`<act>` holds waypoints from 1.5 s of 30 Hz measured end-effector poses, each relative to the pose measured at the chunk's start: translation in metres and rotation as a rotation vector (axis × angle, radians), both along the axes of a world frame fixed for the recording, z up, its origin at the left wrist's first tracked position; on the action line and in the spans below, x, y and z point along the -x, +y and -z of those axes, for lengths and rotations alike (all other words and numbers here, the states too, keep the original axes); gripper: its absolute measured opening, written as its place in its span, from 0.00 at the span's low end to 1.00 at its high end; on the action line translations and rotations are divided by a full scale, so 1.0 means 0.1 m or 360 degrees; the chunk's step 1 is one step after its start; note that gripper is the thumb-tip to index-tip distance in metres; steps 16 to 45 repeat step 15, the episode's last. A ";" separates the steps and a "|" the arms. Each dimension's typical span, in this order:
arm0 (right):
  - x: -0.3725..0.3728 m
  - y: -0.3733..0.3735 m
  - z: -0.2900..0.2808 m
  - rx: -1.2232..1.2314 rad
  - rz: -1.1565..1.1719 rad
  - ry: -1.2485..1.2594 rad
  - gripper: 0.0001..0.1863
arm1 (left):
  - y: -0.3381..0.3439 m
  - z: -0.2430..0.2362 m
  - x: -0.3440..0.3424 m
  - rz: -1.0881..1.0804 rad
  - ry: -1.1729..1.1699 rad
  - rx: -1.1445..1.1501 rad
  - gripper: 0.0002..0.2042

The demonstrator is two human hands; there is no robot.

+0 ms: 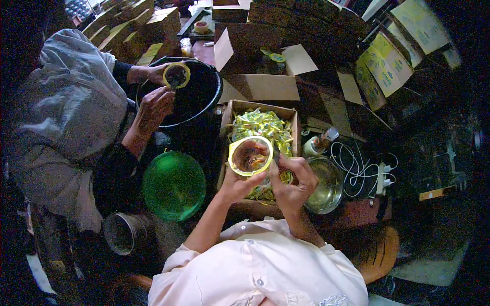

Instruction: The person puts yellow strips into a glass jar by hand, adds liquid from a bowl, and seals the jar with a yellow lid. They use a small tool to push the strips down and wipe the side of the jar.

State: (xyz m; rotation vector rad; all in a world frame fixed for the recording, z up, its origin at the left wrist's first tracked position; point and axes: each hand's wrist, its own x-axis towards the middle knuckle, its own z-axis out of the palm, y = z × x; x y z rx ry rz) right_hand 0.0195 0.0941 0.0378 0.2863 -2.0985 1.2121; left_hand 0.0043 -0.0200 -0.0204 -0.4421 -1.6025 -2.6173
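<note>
My left hand (239, 185) is wrapped round the underside of a round cup (235, 159) with a pale yellow rim, its mouth turned toward me. Brownish and orange contents (252, 157) show inside it. At the cup's right side, the thumb and fingers of my right hand (296, 179) are pinched together; what lies between them is too small and dark to name. Both hands are over a cardboard box (297, 122) filled with small yellow-green packets (263, 124).
A co-worker's hands (155, 104) hold a similar yellow-rimmed cup (188, 76) over a black tub (217, 94). Left of the box stands a green basin (173, 186). A metal bowl (326, 186), a jar (319, 143), and a white cable (349, 173) with a power strip (381, 178) lie right.
</note>
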 end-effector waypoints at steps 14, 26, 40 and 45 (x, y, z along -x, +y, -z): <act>-0.13 0.10 0.01 -0.0023 -0.0013 0.0093 0.09 | 0.01 0.16 -0.11 -0.0046 0.0235 0.0484 0.28; -0.14 0.12 -0.01 -0.0067 -0.0031 0.0090 0.10 | 0.00 0.18 -0.08 -0.0049 0.0312 0.0564 0.29; -0.14 0.12 -0.01 -0.0067 -0.0031 0.0090 0.10 | 0.00 0.18 -0.08 -0.0049 0.0312 0.0564 0.29; -0.14 0.12 -0.01 -0.0067 -0.0031 0.0090 0.10 | 0.00 0.18 -0.08 -0.0049 0.0312 0.0564 0.29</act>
